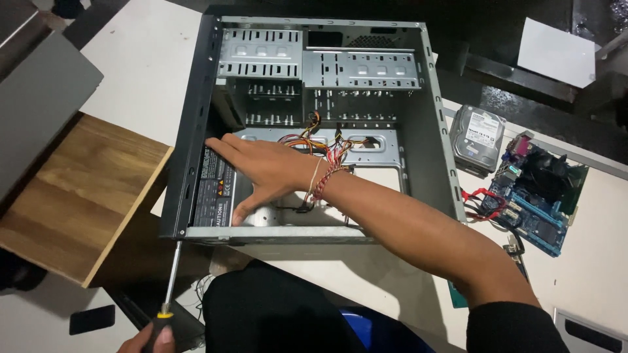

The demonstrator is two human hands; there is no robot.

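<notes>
A: Where does the power supply [219,189] sit?

B: In the near left corner of the open computer case [418,131], lying flat, its labelled face up. The case itself lies on its side on the white desk [144,65].

A: And the person's hands?

B: The right hand [261,171] reaches across into the case and rests flat on the power supply, fingers [219,145] spread open, pressing rather than gripping. A red and white thread band [322,182] circles that wrist. The left hand [154,340] is low at the frame's bottom edge, closed around the black and yellow handle of a screwdriver [171,274]. The shaft points up, and its tip meets the case's near outer wall just by the power supply's corner.

A: What lies about the power supply inside the case?

B: A bundle of coloured wires [320,145] runs from behind the wrist toward the middle of the case. Beyond that stand the metal drive bays [327,68] at the far end.

A: And outside?

B: To the right, on the desk, a hard drive [477,138] lies just beside the case. Next to it is a blue motherboard [540,196] with red cables [481,204] at its near edge. To the left, a wooden board [85,189] sits lower than the desk, and a grey panel [36,98] lies beyond it.
</notes>
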